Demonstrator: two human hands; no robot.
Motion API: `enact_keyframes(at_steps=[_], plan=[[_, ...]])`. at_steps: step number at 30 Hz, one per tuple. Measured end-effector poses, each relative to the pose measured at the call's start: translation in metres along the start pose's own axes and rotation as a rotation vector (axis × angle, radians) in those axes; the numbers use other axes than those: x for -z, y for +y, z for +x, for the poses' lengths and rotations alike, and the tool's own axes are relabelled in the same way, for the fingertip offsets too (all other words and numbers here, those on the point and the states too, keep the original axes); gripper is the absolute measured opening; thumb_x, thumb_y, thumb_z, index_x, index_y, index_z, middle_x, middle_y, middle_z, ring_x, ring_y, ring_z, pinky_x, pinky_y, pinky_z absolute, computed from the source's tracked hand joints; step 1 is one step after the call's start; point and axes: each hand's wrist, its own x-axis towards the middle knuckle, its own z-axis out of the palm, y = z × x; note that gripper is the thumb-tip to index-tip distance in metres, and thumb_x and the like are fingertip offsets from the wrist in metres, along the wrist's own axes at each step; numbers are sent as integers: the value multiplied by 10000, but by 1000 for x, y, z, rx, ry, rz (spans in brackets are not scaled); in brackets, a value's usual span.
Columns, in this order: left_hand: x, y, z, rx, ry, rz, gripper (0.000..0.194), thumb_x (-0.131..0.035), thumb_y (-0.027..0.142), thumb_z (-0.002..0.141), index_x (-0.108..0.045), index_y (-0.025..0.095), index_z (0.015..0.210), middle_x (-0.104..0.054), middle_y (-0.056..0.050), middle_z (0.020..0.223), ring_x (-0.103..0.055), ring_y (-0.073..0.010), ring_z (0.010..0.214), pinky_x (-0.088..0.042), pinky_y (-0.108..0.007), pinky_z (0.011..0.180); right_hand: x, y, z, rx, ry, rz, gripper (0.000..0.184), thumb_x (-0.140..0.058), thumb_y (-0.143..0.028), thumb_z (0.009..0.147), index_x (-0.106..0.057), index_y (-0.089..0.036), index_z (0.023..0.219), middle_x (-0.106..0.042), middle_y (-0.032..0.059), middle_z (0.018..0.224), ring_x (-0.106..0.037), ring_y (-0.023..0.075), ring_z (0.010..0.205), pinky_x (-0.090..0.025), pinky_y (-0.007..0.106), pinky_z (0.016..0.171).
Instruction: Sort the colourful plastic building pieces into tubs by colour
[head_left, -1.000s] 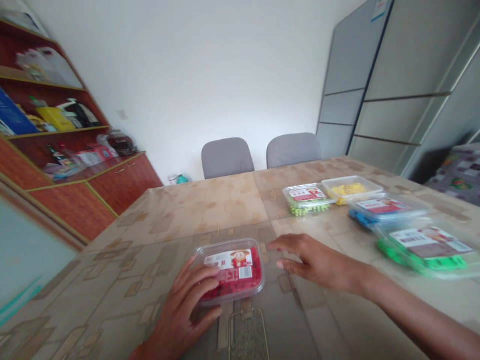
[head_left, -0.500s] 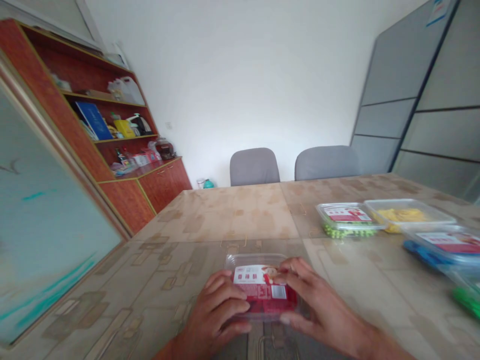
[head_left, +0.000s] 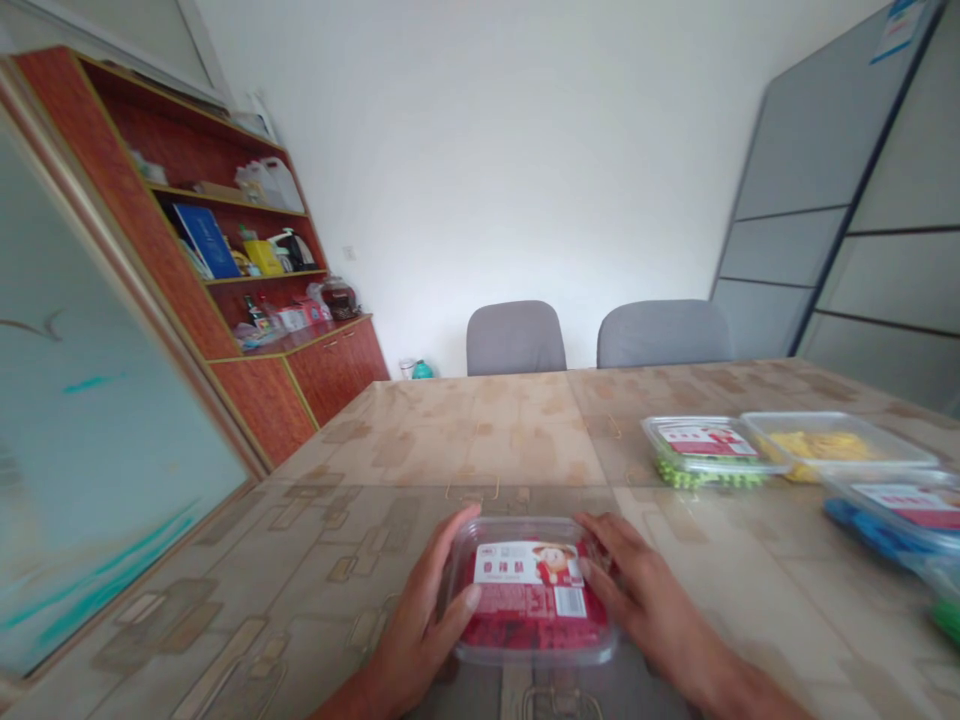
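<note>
A clear plastic box [head_left: 532,640] with red pieces inside and a red-and-white label on its lid sits on the table in front of me. My left hand [head_left: 431,610] grips its left side, thumb on top of the lid and fingers along the far left edge. On the opposite side my right hand [head_left: 637,590] holds the box, the thumb resting on the label's right edge and the fingers around the far right corner. The lid looks closed.
To the right stand a box of light green pieces [head_left: 709,465], a box of yellow pieces [head_left: 817,450], a box of blue pieces [head_left: 892,515] and a partly cut-off box of green pieces [head_left: 946,610]. Two grey chairs [head_left: 516,338] stand behind the patterned table [head_left: 450,420].
My right hand has come in from the right onto the box. My left hand has shifted from atop the lid to its left side. The view has turned left.
</note>
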Motion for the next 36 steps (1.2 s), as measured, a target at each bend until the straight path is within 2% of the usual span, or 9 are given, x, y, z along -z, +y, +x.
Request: enact_keyframes(at_steps=[4,8,11,16,20,23,29,33,36], plan=[[-3,10,-1,41,-187,-385,979,-561,727,755,-115,276,1499,-238,-134,1548,-278,-334,1394,-295,-533,1101,4,2,3,-88,17,53,291,-344,-286,929,-583,-179,1054,-663,99,968,-639,224,880,-494,341,789],[-11,11,-4,73,-265,-560,1298,-693,766,534,10,274,1508,-128,-160,1571,-138,-357,1426,-231,-561,1107,13,3,3,-132,-43,-4,259,-358,-229,872,-595,-198,970,-695,67,858,-651,217,770,-459,315,692],[-14,9,-6,119,-228,-526,1204,-678,741,615,-17,275,1507,-76,-138,1582,-84,-347,1436,-176,-569,1123,17,3,3,-174,-97,-130,229,-371,-182,808,-581,-213,895,-670,35,731,-622,206,665,-398,299,614],[-16,11,-11,275,-207,-554,823,-555,586,859,-139,276,1498,-289,-118,1534,-285,-316,1394,-232,-506,1132,16,-2,4,-205,-130,-184,231,-344,-299,879,-454,-224,690,-586,16,642,-555,181,602,-325,285,569],[-26,12,-17,218,-340,-716,1047,-693,616,728,-85,286,1513,-149,-85,1580,-199,-361,1413,-261,-482,1120,13,-7,3,-143,-203,-127,367,-301,-389,928,-383,-224,611,-510,-7,592,-480,152,550,-305,273,544],[-37,10,-18,169,-355,-754,1180,-736,627,671,2,262,1517,-100,-116,1583,-172,-372,1417,-221,-488,1128,13,-14,3,-69,-169,-69,388,-287,-357,948,-387,-217,600,-513,-5,617,-483,143,562,-332,262,555],[-45,6,-17,125,-374,-758,1259,-802,473,675,131,246,1489,-342,-212,1475,-391,-379,1323,-289,-514,1086,18,-37,13,60,-163,25,265,-428,-232,930,-633,-168,776,-620,38,780,-584,157,717,-406,249,650],[-39,9,-14,153,-355,-609,1284,-841,386,608,64,189,1498,-389,-232,1446,-361,-397,1335,-299,-503,1085,13,-49,25,124,-185,56,223,-482,-172,907,-685,-160,816,-641,41,789,-592,155,725,-413,243,655],[-32,27,-8,177,-374,-573,1184,-834,300,616,-51,200,1498,-483,-180,1391,-393,-375,1319,-335,-446,1078,7,-51,30,146,-206,119,180,-535,-146,886,-698,-155,810,-653,31,779,-597,142,706,-411,225,637]])
